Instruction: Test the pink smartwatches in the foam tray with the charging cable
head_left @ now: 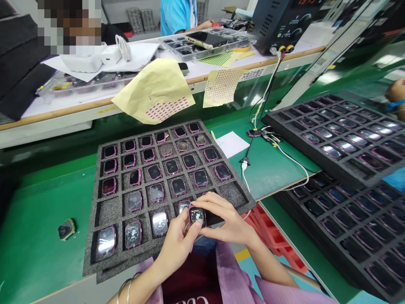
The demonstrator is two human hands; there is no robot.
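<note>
Between my two hands is a smartwatch in a purple case, its dark screen lit with a watch face. My left hand grips it from the left, thumb on the lower part of the screen. From the right, my right hand pinches its upper edge with curled fingers. Both hands are above the near edge of a grey foam tray, whose square compartments hold many similar purple-cased watches. Just behind the held watch, another watch sits in its slot, partly covered by my fingers. A lit watch lies to the left.
A lone watch lies on the green table at left. Stacked foam trays of watches stand at right. Cables and a white paper lie behind. Yellow sticker sheets hang from the shelf; a co-worker's blue sleeve shows beyond.
</note>
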